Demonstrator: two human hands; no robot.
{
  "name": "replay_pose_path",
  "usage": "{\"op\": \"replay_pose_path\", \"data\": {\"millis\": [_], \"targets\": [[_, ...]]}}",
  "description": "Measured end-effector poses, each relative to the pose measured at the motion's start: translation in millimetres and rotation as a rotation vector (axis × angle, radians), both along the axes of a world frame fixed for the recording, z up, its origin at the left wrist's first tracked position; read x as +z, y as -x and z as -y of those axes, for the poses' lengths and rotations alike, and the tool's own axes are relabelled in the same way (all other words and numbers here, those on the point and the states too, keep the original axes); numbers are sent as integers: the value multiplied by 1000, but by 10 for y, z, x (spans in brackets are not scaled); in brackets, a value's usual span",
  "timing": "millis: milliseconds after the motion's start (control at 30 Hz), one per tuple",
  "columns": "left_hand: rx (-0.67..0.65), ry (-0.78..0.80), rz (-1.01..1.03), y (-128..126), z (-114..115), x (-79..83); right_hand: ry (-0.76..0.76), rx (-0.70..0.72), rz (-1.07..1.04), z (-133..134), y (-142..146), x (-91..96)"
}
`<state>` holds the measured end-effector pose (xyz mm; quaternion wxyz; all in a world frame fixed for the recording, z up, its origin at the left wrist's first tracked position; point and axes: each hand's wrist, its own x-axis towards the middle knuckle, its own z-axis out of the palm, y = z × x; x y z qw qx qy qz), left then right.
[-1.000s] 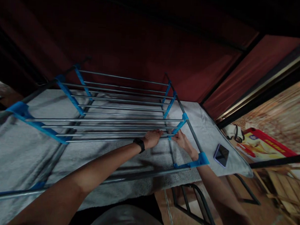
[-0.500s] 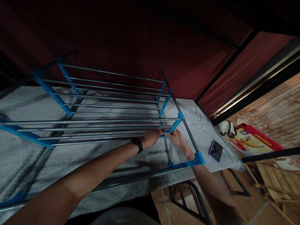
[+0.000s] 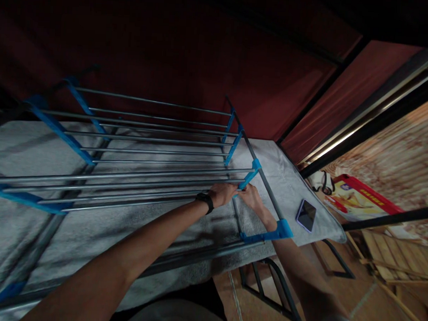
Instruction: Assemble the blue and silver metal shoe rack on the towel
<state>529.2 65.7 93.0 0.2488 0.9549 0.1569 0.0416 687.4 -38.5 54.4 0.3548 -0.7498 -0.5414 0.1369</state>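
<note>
A rack of grey metal rods joined by blue plastic connectors lies on a grey towel-covered table. My left hand, with a black watch at the wrist, is closed round the end of a rod near the rack's right side. My right hand reaches under the right rail and pinches the blue connector where that rod meets it. The two hands almost touch.
A phone lies on the towel to the right of the rack. Beyond the table's right end are a red and yellow box, wooden slats and a black metal frame on the floor. Dark red wall behind.
The view has drifted left and slightly down. Both hands stay at the same rod end and connector, with my left hand shifted a little closer to my right.
</note>
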Motion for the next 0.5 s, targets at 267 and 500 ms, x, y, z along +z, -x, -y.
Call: {"op": "replay_pose_path", "data": {"millis": [267,500], "targets": [[4,63,-2,-60,-105,-115,44,-48,13,9,16,-7],[38,45,-31,-35,-64,-64,50,-51,39,14,20,-40]]}}
